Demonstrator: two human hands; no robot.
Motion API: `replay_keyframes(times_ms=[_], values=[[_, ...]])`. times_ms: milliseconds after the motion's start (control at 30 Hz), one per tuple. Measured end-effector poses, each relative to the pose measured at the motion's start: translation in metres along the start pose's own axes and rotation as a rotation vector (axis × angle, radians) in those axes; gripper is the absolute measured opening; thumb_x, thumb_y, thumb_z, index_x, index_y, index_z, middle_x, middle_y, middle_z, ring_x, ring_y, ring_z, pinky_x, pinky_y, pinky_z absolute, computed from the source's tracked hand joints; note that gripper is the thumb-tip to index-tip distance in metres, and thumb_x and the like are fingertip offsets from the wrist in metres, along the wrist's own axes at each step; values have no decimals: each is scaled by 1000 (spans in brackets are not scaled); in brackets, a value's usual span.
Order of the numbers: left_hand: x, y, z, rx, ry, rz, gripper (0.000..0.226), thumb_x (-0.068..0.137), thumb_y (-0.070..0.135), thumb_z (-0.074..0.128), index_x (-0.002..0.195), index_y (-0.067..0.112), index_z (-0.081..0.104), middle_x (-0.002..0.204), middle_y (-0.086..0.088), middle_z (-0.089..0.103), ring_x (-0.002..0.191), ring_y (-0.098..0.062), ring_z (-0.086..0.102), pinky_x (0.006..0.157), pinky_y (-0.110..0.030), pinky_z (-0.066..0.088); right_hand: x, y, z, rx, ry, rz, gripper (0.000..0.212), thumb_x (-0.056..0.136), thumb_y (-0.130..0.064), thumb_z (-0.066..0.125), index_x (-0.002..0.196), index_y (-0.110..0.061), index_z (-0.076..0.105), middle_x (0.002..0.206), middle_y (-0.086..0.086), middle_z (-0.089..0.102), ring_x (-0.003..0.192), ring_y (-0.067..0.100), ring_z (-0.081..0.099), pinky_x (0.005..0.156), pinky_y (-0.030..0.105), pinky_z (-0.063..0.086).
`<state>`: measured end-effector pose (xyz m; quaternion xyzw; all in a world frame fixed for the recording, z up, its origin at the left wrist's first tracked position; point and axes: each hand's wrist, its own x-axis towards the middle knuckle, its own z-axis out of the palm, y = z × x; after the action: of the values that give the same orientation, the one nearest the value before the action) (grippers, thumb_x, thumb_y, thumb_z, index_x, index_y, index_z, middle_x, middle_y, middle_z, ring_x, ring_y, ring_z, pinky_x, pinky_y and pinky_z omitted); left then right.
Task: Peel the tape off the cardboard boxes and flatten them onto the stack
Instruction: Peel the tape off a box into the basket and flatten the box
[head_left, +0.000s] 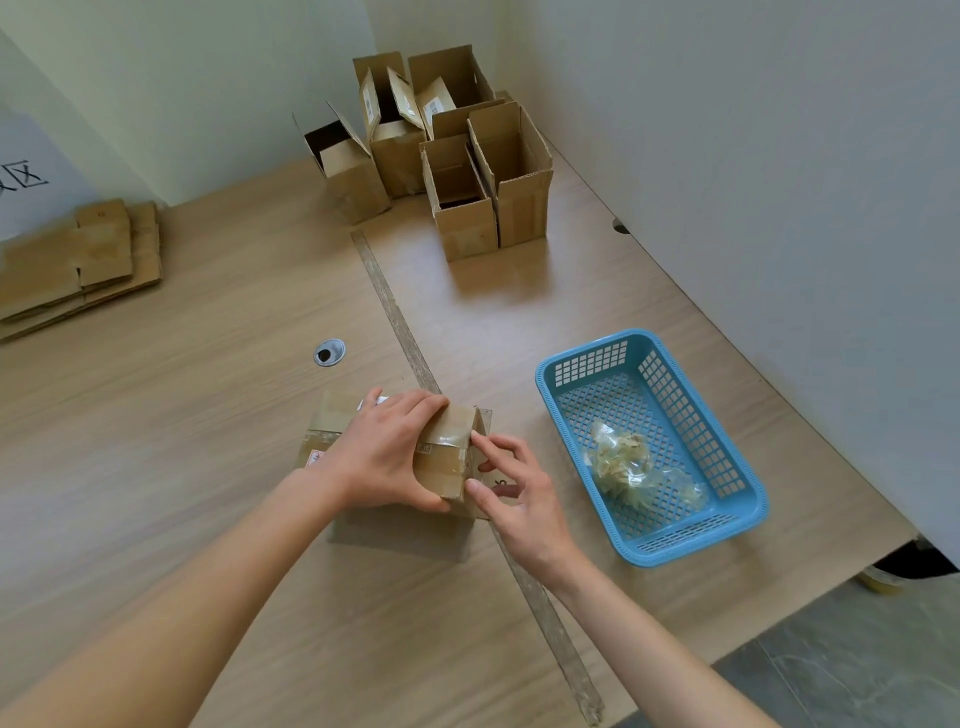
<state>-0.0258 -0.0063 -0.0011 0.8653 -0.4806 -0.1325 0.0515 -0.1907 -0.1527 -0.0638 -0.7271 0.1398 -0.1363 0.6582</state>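
starting the tape peel on a sealed box

the left hand (387, 452) clamps the small cardboard box (441, 467) on the wooden table (208, 415), fingers curled over its top and thumb under its near edge, while the right hand (511, 488) sets a fingertip at the end of the clear tape strip (441, 441), its other fingers loosely spread. next, i judge, a nail must lift that end. spent tape (628, 462) sits in the blue basket (737, 499); flattened stack (78, 265) far left, open boxes (441, 150) behind.
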Motion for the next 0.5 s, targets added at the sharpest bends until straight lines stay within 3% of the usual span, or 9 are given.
replay_keyframes(times_ms=[233, 367, 500], values=[[-1, 2, -1, 6, -12, -14, 123, 47, 86, 69, 148, 22, 38, 145, 8, 47, 134, -15, 45, 121, -58, 19, 4, -9, -2, 59, 53, 71, 43, 88, -10, 76, 128, -25, 69, 119, -12, 57, 99, 11, 63, 76, 42, 60], [0, 4, -3, 9, -29, -27, 125, 46, 87, 68, 148, 23, 36, 146, 9, 46, 136, -15, 44, 121, -57, 17, 5, -15, -2, 23, 71, 79, 39, 87, -14, 78, 123, -29, 72, 114, -23, 57, 93, 10, 65, 74, 45, 58], [0, 4, -3, 12, -42, -42, 126, 45, 87, 67, 149, 24, 35, 146, 8, 46, 136, -16, 44, 121, -57, 17, 3, -19, 1, 30, 102, 82, 36, 88, -12, 77, 121, -25, 74, 113, -19, 59, 91, 10, 66, 73, 46, 58]])
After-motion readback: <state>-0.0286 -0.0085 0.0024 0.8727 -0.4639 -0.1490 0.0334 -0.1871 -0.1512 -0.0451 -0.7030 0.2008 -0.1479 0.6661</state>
